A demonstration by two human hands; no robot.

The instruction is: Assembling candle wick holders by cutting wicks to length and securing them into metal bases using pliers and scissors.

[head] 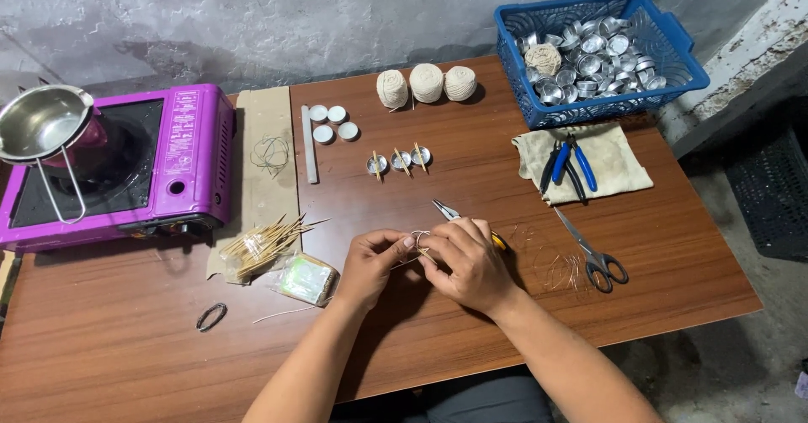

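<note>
My left hand (373, 261) and my right hand (469, 262) meet over the middle of the wooden table (126, 339). Together they pinch a small metal cup with a thin stick (418, 239) between the fingertips. Yellow-handled pliers (450, 213) poke out from under my right hand, with the jaws pointing away from me. Three small metal cups with sticks across them (399, 160) stand in a row farther back. A pile of thin wooden sticks (265, 243) lies to the left of my left hand.
A purple portable stove (172, 166) with a steel pot (42, 120) stands at the left. At the back are three twine balls (426, 84), white wax discs (331, 122) and a blue basket (673, 57) of metal cups. Blue pliers (571, 164) on cloth and scissors (592, 252) lie at the right.
</note>
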